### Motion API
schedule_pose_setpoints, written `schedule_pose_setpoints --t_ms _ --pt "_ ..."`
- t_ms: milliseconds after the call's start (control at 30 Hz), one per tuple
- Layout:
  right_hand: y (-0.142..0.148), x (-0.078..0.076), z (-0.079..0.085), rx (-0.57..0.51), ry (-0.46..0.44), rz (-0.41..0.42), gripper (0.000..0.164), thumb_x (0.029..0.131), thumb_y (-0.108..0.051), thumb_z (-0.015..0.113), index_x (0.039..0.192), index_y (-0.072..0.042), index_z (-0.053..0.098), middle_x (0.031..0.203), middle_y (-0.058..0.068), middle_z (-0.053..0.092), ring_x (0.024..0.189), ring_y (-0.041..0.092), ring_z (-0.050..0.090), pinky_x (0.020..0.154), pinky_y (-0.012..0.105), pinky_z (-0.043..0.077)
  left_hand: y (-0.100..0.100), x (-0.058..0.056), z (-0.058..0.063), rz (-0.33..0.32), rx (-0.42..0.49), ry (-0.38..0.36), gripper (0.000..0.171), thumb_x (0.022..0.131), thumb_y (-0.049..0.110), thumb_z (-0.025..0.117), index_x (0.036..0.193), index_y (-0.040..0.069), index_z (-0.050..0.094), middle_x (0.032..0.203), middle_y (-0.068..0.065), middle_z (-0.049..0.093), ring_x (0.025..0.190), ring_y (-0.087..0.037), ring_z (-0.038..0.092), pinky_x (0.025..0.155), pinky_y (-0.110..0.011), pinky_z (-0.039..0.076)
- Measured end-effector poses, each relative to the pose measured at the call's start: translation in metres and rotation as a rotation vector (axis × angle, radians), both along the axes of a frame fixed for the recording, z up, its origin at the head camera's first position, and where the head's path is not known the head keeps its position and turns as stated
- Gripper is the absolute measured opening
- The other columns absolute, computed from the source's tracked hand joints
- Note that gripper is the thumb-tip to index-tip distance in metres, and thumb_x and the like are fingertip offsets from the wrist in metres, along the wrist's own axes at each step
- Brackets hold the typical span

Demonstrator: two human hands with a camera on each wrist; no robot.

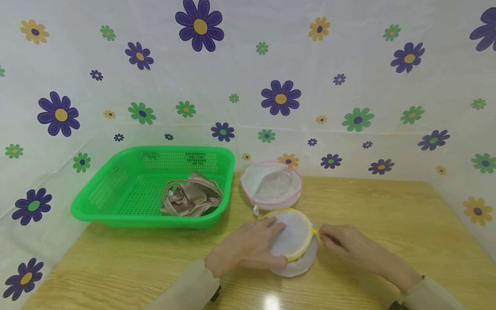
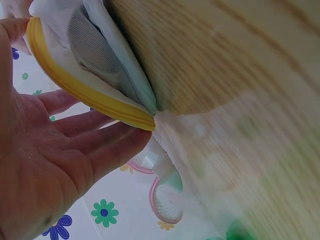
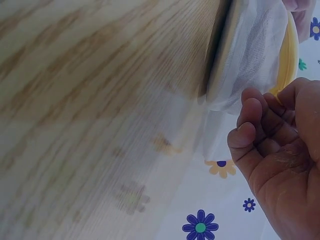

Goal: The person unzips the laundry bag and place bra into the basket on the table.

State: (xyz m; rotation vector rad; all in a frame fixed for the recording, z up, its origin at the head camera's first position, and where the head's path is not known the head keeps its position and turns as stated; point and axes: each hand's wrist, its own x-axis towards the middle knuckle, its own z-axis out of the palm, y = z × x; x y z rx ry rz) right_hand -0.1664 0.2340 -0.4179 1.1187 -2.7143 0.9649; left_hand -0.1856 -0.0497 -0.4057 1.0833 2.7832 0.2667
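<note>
Evidently, the yellow-rimmed bag [image 1: 292, 236], right of lower centre in the head view, is spanned and held by the thumb and fingers of the left hand [image 1: 257, 244], while its yellow pull [image 1: 316, 232] is pinched at the rim's right by the right hand [image 1: 346, 246]. From above, mainly the round pale top is shown; by the left wrist camera, the mesh wall [image 2: 97, 55] beneath the rim is revealed, and by the right, the curled lower fingers [image 3: 250, 107]. Only from the head can the pink-rimmed bag [image 1: 273, 187] be seen whole, at the centre, gaping, with the green basket [image 1: 135, 221] at left, in which a satiny brown cloth [image 1: 191, 198] is held.
</note>
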Motion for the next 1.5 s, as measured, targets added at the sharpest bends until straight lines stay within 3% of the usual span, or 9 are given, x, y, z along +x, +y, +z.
schedule_pose_setpoints --t_ms 300,533,733,1500 --pt "-0.0014 0.0019 0.0009 -0.01 0.036 0.017 0.022 0.097 0.003 0.058 0.085 -0.015 0.06 0.07 -0.019 0.044 0.062 -0.011 0.036 0.048 0.013 0.038 -0.0006 -0.0016 -0.0001 0.006 0.006 -0.034 0.082 0.085 0.064 0.053 0.149 0.014 0.051 0.152 -0.013 0.053 0.128 -0.028 0.06 0.102 -0.043 0.054" --pt "-0.0012 0.0045 0.003 -0.03 -0.008 0.033 0.023 0.101 0.001 0.055 0.085 -0.016 0.058 0.071 -0.02 0.04 0.062 -0.011 0.035 0.049 0.013 0.036 -0.0032 -0.0024 -0.0012 0.001 0.021 -0.049 0.08 0.089 0.065 0.05 0.15 0.014 0.05 0.153 -0.016 0.052 0.131 -0.032 0.06 0.104 -0.046 0.054" --pt "-0.0012 0.004 0.0013 -0.04 0.047 0.032 0.024 0.097 0.004 0.057 0.084 -0.016 0.057 0.069 -0.02 0.04 0.061 -0.012 0.033 0.047 0.012 0.034 -0.0056 -0.004 -0.0014 0.003 0.004 -0.082 0.078 0.096 0.066 0.043 0.154 0.014 0.047 0.157 -0.017 0.048 0.137 -0.037 0.055 0.109 -0.05 0.05" --pt "-0.0024 0.0071 0.0033 -0.058 0.034 0.041 0.023 0.098 0.004 0.057 0.085 -0.015 0.059 0.07 -0.02 0.041 0.062 -0.011 0.035 0.048 0.012 0.035 -0.0059 -0.0088 -0.0024 -0.023 0.003 -0.069 0.073 0.1 0.062 0.041 0.152 0.012 0.049 0.154 -0.018 0.052 0.136 -0.037 0.057 0.11 -0.048 0.05"
